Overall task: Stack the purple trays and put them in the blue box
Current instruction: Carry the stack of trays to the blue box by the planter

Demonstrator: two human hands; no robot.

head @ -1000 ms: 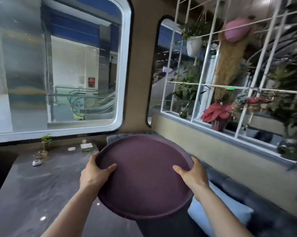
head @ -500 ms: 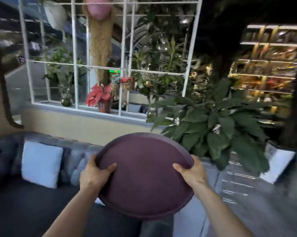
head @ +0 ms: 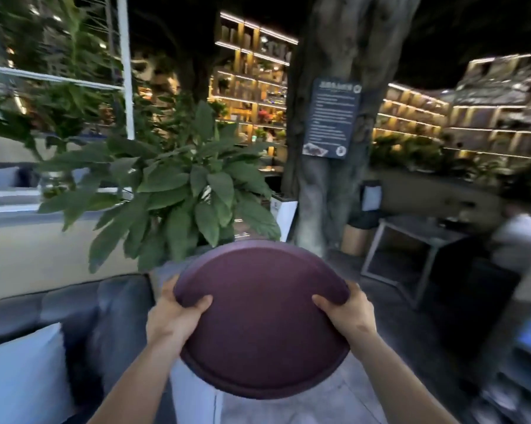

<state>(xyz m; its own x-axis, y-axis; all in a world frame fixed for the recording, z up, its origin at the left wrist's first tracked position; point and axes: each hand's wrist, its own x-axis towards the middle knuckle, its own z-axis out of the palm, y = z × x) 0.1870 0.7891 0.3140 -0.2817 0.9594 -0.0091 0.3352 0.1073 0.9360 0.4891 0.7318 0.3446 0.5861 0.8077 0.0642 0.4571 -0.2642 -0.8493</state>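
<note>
Hands grip a round purple tray (head: pixel 262 319) from both sides, holding it in the air at chest height in front of the person. The left hand (head: pixel 174 316) clasps the tray's left rim, thumb lying on the top face and the other fingers hidden beneath. The right hand (head: pixel 348 315) clasps the right rim the same way, thumb on top. Whether this is one tray or several stacked cannot be told from above. The tray tilts slightly, its far edge raised. Just behind it stands a large leafy plant (head: pixel 178 185) in a white pot. A dark sofa (head: pixel 83 307) with a pale cushion (head: pixel 22 374) lies to the left. A tree trunk (head: pixel 328 123) bearing a dark sign (head: pixel 330 117) rises beyond, with lit shelves (head: pixel 252 71) farther back and a grey surface (head: pixel 417 229) to the right.
</note>
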